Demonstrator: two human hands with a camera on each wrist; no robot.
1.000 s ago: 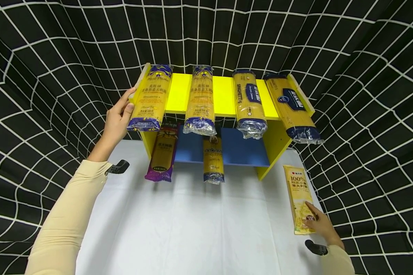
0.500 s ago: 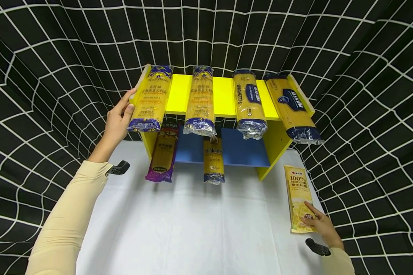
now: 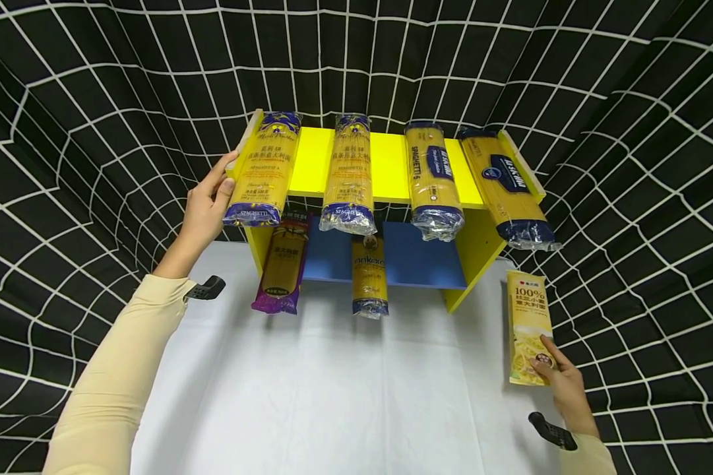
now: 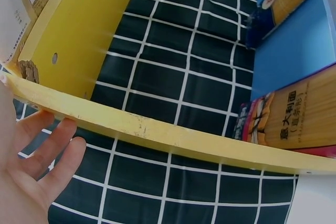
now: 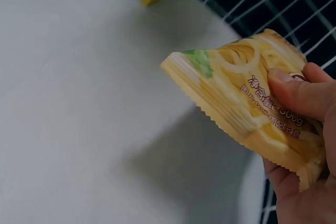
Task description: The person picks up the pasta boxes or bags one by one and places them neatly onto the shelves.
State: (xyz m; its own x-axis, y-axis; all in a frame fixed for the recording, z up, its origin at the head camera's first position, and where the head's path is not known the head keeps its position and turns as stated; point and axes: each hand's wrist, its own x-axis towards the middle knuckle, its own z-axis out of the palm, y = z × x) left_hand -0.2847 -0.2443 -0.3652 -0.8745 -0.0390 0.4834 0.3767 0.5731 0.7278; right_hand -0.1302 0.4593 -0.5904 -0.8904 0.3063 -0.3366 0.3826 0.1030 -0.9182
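In the head view my right hand (image 3: 570, 389) grips the lower end of a yellow pasta packet (image 3: 529, 323) at the right. The right wrist view shows the thumb on its printed face and fingers behind, the packet tilted above the white table with its shadow below. My left hand (image 3: 204, 204) holds the left side of a yellow shelf (image 3: 309, 165) at its upper front corner, thumb and index finger on either side of the panel's edge. In the left wrist view the other fingers (image 4: 68, 129) lie along the outside of that panel.
Several spaghetti packs, among them a blue-ended pack (image 3: 349, 171), lie across the top shelf. On the blue lower board (image 3: 421, 257) are a purple pack (image 3: 281, 270) and an Ankara pack (image 3: 369, 277). Black grid cloth (image 3: 356, 53) surrounds the white table (image 3: 332, 396).
My right hand has raised the yellow pasta packet off the table, moving it slightly right and towards the shelf. The left hand stays on the shelf's side.
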